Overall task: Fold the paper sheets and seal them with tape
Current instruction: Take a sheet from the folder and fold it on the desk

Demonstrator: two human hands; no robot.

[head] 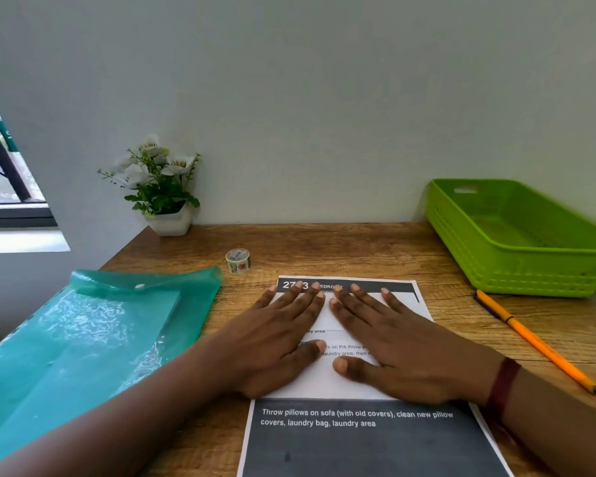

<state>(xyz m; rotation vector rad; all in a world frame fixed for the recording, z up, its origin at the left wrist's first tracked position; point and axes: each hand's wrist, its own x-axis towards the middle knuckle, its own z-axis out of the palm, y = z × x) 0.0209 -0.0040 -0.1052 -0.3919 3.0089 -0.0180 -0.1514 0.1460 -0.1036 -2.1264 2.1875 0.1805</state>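
Wood-grain desk (341, 249), seen from above: you press both hands flat on a printed paper sheet (358, 442) lying straight in front of you, its near edge cut off by the bottom of the frame. Your left hand (276, 342) and right hand (403, 352) lie side by side on the sheet's white middle band. The fingers are straight and slightly spread, the fingertips reach the dark header strip at the far edge, and the thumbs point toward each other; neither hand grips anything. A dark red band (501, 382) circles your right wrist. A small roll of patterned tape (238, 260) sits on the desk just beyond the sheet's far left corner, apart from the paper. At left, a translucent teal plastic folder (93, 339) with a snap button lies beside your left forearm. At right, a bright green plastic basket (489, 277) sits by the wall, and an orange pen (537, 342) lies diagonally between basket and paper. A white pot of white flowers (159, 187) stands in the far left corner, near a window (4, 187).
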